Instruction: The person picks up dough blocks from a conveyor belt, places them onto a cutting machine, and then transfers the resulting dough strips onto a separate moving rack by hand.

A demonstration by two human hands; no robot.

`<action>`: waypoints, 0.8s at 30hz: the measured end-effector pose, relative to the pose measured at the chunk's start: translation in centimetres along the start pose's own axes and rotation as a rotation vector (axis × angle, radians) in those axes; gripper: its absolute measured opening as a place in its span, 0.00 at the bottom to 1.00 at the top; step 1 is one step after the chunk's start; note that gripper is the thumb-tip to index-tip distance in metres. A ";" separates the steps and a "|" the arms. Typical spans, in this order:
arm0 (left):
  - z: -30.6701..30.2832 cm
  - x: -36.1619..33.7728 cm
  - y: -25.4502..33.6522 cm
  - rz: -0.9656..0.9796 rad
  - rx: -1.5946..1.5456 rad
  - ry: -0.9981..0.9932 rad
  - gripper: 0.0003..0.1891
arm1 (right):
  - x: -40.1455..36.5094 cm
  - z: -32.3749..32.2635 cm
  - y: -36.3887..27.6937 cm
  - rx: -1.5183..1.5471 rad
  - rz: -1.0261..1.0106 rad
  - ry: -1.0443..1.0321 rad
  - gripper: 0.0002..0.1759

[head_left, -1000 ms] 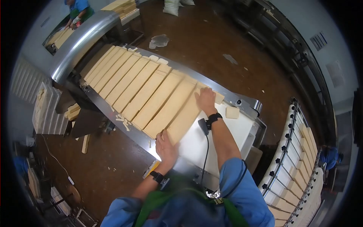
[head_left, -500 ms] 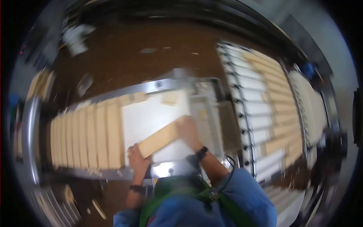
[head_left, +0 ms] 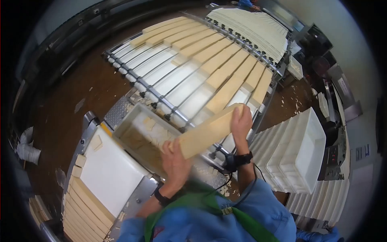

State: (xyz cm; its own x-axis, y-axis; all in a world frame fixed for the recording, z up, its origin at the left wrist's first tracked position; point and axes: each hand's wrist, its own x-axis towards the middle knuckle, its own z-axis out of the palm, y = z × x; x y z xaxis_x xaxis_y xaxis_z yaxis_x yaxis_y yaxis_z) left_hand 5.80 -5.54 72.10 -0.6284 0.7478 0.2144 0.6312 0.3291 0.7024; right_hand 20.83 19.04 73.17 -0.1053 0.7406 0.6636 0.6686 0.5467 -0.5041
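Stretching from eight o'clock to two, the pale slab (head_left: 209,131) is gripped at both ends, left hand (head_left: 176,163) on the lower end, right hand (head_left: 242,123) on the upper, nearer the laned table (head_left: 177,86) whose row of slabs (head_left: 215,50) lies toward twelve.

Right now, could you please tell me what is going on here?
A person holds a pale slab, the left hand at one end and the right hand at the other, by the near edge of a rack with lanes. More slabs lie in those lanes, and others lie side by side on the white conveyor.
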 end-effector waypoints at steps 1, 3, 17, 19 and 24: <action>1.0 0.3 2.2 0.004 -0.004 -0.003 0.41 | 1.4 0.0 3.5 0.023 0.041 -0.056 0.17; 3.0 0.9 5.5 -0.035 -0.082 -0.243 0.44 | 3.4 1.3 8.7 0.044 0.081 -0.115 0.18; 22.8 8.2 11.8 -0.351 -0.456 -0.146 0.39 | 8.3 7.8 19.5 -0.506 -0.065 -0.447 0.32; 25.2 8.8 11.6 -0.387 -0.456 -0.059 0.38 | 5.9 6.9 18.3 -0.395 -0.118 -0.515 0.38; 24.7 9.0 11.1 -0.455 -0.530 0.065 0.31 | 0.9 4.4 14.8 -0.158 -0.280 -0.798 0.46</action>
State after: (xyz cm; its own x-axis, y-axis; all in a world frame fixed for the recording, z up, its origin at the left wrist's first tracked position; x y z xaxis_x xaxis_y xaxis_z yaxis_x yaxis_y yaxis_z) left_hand 18.40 19.13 65.08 -0.8139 0.5611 -0.1510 0.0029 0.2637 0.9646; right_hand 27.36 29.48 63.86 -0.7279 0.6722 0.1351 0.6292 0.7332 -0.2578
